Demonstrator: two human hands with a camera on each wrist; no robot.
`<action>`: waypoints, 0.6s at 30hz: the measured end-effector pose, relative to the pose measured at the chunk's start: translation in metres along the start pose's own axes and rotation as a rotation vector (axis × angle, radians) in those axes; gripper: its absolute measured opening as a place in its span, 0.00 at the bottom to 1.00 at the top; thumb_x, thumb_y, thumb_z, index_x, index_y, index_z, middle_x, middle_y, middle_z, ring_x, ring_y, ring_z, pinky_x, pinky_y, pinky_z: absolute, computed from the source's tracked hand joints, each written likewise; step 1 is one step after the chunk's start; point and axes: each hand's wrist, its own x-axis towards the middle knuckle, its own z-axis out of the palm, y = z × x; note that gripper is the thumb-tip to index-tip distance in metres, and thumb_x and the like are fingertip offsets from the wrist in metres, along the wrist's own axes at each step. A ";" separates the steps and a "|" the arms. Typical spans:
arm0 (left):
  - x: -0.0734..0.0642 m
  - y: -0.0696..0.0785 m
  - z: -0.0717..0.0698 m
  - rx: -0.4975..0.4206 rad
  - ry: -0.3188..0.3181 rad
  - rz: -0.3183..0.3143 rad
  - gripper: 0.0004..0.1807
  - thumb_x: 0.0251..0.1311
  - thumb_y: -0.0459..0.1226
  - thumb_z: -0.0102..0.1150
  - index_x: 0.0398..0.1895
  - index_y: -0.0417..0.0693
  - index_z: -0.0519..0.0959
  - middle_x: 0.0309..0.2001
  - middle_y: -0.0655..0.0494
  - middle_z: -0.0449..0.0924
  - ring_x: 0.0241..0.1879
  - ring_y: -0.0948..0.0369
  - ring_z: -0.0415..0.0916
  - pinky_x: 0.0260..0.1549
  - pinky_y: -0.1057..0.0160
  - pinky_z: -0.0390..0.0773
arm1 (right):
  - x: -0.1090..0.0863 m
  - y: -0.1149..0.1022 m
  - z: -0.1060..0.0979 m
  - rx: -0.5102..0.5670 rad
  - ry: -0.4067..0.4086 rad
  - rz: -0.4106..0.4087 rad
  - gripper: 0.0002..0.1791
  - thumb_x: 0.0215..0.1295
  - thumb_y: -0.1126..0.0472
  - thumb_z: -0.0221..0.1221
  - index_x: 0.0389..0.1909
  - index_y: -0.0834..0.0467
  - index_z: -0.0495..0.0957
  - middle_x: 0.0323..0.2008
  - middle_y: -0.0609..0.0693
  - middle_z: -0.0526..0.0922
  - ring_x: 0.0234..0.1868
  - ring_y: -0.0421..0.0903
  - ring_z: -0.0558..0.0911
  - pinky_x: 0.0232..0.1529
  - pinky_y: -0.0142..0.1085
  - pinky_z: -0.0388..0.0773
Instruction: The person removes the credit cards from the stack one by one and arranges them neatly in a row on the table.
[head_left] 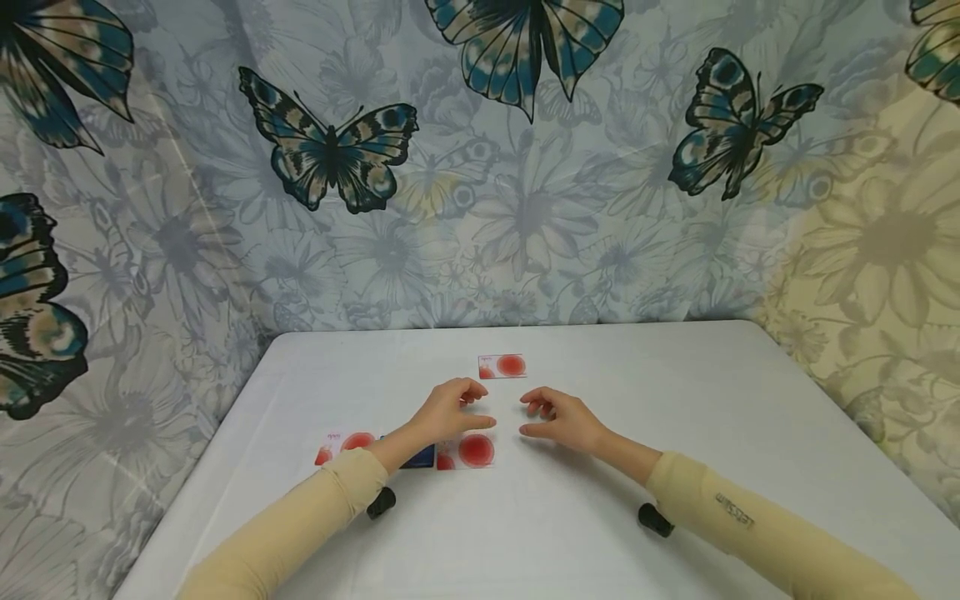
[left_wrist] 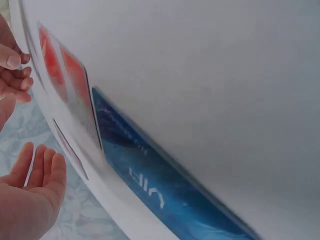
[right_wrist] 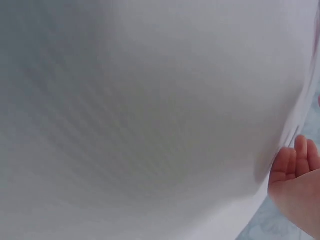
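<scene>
My left hand [head_left: 450, 410] hovers above a row of flat cards, fingers loosely bent and thumb apart, holding nothing. Just below it lies a white card with a red disc [head_left: 476, 451]. A dark blue card [left_wrist: 150, 175] with pale lettering adjoins that one, partly hidden by my left forearm in the head view. Beyond the forearm is another red-and-white card [head_left: 357, 440]. Opposite, my right hand [head_left: 564, 421] faces the left across a small gap, its fingers loosely curved around nothing. Farther back, between the two hands, a red-and-white card [head_left: 511, 365] lies alone.
The cards rest on a table with a white cover [head_left: 675, 375]. Black wrist-worn pieces stick out under the left sleeve [head_left: 381, 502] and the right sleeve [head_left: 656, 520]. A butterfly-patterned curtain [head_left: 525, 217] stands behind the table's far edge and along the sides.
</scene>
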 end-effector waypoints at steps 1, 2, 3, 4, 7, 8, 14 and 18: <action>0.003 -0.001 -0.001 0.002 -0.001 0.001 0.26 0.53 0.43 0.72 0.52 0.39 0.77 0.49 0.47 0.78 0.49 0.52 0.76 0.51 0.56 0.76 | 0.003 0.001 -0.001 -0.005 -0.001 0.014 0.24 0.56 0.58 0.71 0.53 0.60 0.77 0.39 0.50 0.79 0.40 0.48 0.74 0.38 0.33 0.74; 0.007 -0.002 -0.002 0.008 -0.003 0.005 0.26 0.53 0.43 0.72 0.52 0.39 0.77 0.49 0.46 0.78 0.49 0.52 0.76 0.51 0.56 0.76 | 0.006 0.002 -0.002 -0.007 0.000 0.026 0.24 0.56 0.58 0.71 0.53 0.60 0.77 0.39 0.50 0.79 0.40 0.48 0.74 0.39 0.33 0.74; 0.010 -0.003 -0.002 0.015 -0.002 0.013 0.27 0.53 0.43 0.72 0.52 0.38 0.77 0.49 0.46 0.78 0.49 0.52 0.76 0.51 0.56 0.76 | 0.008 0.003 -0.002 -0.012 0.003 0.037 0.24 0.56 0.57 0.71 0.53 0.60 0.77 0.39 0.49 0.79 0.40 0.48 0.74 0.39 0.33 0.74; 0.013 -0.004 -0.002 0.020 -0.006 0.015 0.27 0.53 0.43 0.72 0.53 0.38 0.76 0.49 0.46 0.78 0.49 0.52 0.76 0.51 0.56 0.76 | 0.011 0.005 -0.003 -0.018 0.005 0.038 0.25 0.56 0.57 0.71 0.53 0.60 0.77 0.39 0.49 0.79 0.40 0.48 0.74 0.39 0.34 0.74; 0.021 -0.006 -0.003 0.028 -0.007 0.022 0.27 0.53 0.42 0.73 0.53 0.38 0.77 0.49 0.46 0.78 0.49 0.51 0.75 0.51 0.56 0.75 | 0.018 0.007 -0.005 -0.028 0.016 0.046 0.25 0.55 0.57 0.71 0.53 0.61 0.77 0.39 0.49 0.80 0.40 0.48 0.73 0.39 0.35 0.73; 0.024 -0.006 -0.003 0.031 -0.007 0.015 0.27 0.53 0.42 0.73 0.53 0.38 0.77 0.49 0.46 0.78 0.49 0.51 0.75 0.51 0.56 0.75 | 0.020 0.008 -0.006 -0.031 0.021 0.048 0.25 0.55 0.57 0.71 0.53 0.61 0.77 0.39 0.50 0.80 0.40 0.48 0.73 0.38 0.35 0.73; 0.039 -0.010 -0.006 0.071 0.020 -0.050 0.25 0.52 0.42 0.73 0.51 0.40 0.78 0.49 0.45 0.78 0.49 0.51 0.73 0.51 0.55 0.74 | 0.040 0.014 -0.013 -0.065 0.048 0.094 0.26 0.55 0.58 0.71 0.54 0.62 0.77 0.40 0.52 0.79 0.42 0.49 0.72 0.39 0.36 0.72; 0.048 -0.015 -0.008 0.116 0.043 -0.075 0.25 0.52 0.41 0.73 0.50 0.38 0.77 0.48 0.44 0.77 0.49 0.51 0.73 0.51 0.54 0.73 | 0.052 0.019 -0.019 -0.105 0.056 0.110 0.28 0.56 0.58 0.71 0.55 0.63 0.76 0.42 0.53 0.79 0.43 0.50 0.72 0.42 0.38 0.72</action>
